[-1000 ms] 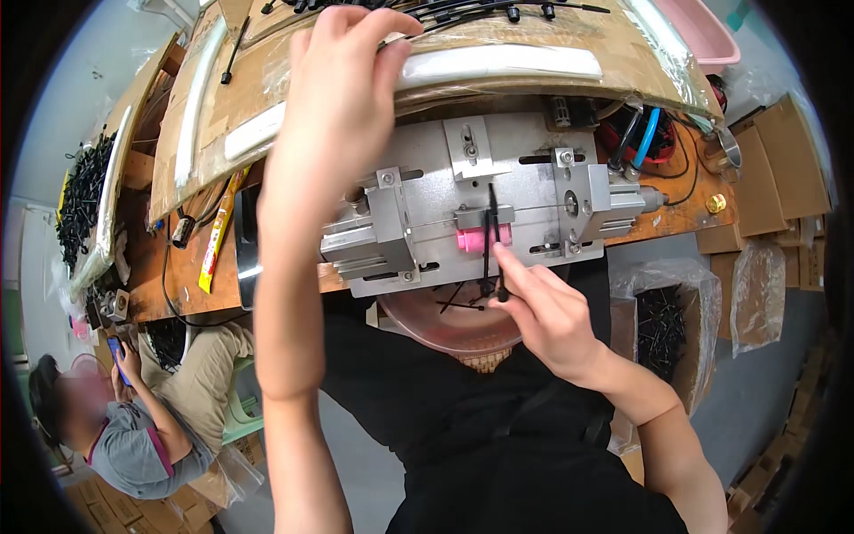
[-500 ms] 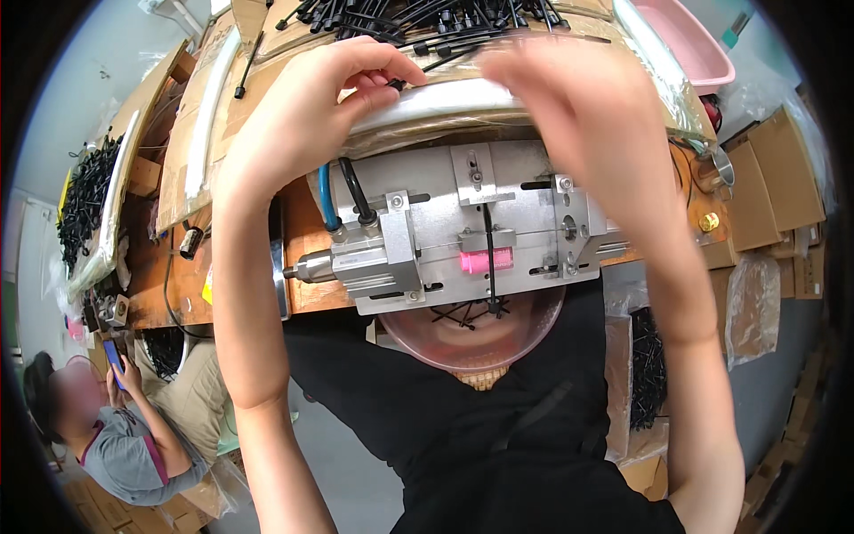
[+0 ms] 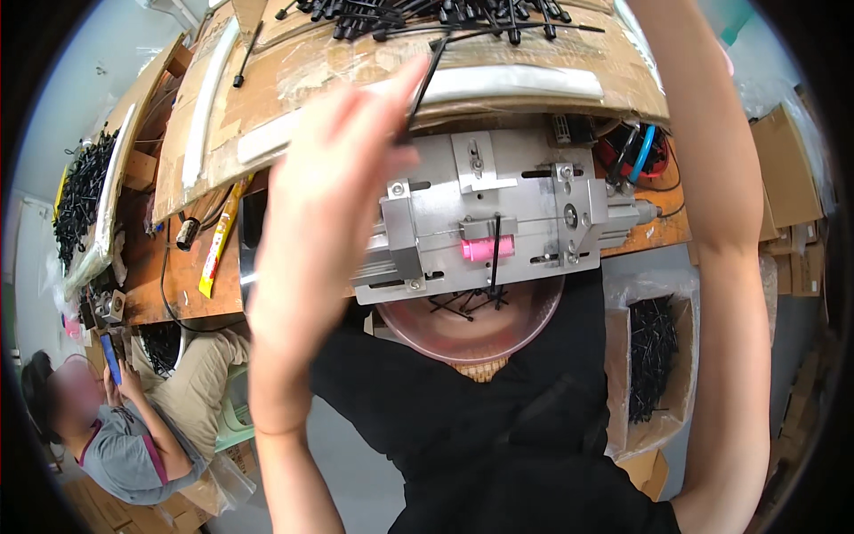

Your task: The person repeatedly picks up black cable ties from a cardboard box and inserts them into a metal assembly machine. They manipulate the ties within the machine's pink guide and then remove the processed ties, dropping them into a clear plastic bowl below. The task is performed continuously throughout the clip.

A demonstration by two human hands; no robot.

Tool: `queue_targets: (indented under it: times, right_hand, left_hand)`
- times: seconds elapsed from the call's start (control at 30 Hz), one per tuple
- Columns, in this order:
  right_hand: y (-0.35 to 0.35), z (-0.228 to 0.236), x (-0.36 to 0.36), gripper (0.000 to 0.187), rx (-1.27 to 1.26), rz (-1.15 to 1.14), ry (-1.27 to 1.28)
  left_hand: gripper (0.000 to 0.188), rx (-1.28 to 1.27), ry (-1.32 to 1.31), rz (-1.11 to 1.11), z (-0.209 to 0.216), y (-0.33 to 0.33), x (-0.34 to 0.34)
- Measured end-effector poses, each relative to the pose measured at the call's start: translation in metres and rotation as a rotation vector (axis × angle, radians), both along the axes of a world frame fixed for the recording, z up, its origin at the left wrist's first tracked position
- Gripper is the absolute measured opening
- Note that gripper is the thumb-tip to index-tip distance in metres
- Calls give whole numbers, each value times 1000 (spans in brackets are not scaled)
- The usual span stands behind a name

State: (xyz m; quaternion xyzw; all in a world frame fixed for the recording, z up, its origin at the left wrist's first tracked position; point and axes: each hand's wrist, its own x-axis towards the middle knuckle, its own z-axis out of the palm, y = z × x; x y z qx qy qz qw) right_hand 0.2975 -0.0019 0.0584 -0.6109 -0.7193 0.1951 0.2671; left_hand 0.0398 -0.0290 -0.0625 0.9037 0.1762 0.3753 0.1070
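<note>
My left hand (image 3: 334, 200), blurred by motion, is above the left part of a metal fixture (image 3: 445, 214). Between its fingers it pinches a thin black rod (image 3: 431, 80), which points up and away toward the cardboard-covered board. Of my right arm only the forearm (image 3: 716, 160) shows, stretched forward past the upper edge, so the hand itself is out of view. Another black rod (image 3: 495, 245) lies across the middle of the fixture, over a bright pink piece (image 3: 480, 249). Under the fixture's near edge, a translucent pinkish bowl (image 3: 409, 334) holds several black rods.
A heap of black rods (image 3: 427, 18) lies on the cardboard-topped board (image 3: 347, 76). An open box of black rods (image 3: 652, 356) stands at the right. A yellow packet (image 3: 218, 245) lies on the wooden table at the left. Another person (image 3: 133, 427) sits lower left with a phone.
My left hand has drawn back toward me and now carries a rod tilted upward. My right hand has reached far forward and left the picture. The board and fixture appear slightly shifted.
</note>
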Motion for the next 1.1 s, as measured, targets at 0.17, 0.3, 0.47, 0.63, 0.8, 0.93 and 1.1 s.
queue_targets:
  times: [0.17,0.3,0.47,0.63,0.8,0.93,1.1]
  right_hand:
    - [-44,-12,35,39,346,-57,584]
    - [-88,-43,22,31,489,8,697]
    - [-146,-59,8,18,568,-227,744]
    - [-188,-116,-42,12,690,-258,424]
    - [-223,-190,-94,55,535,-241,146]
    - [-222,-222,-111,62,446,-229,57]
    - [-212,-232,-116,63,411,-171,44]
  left_hand:
    - [59,41,198,130,-64,-111,-12]
    - [63,27,309,255,-101,-129,8]
    - [61,7,367,295,-96,-134,19]
    - [63,-18,384,252,-93,-131,19]
    - [59,-58,240,84,-56,-92,16]
    - [19,130,-102,165,-16,6,59]
    - [14,-257,344,-18,31,61,77]
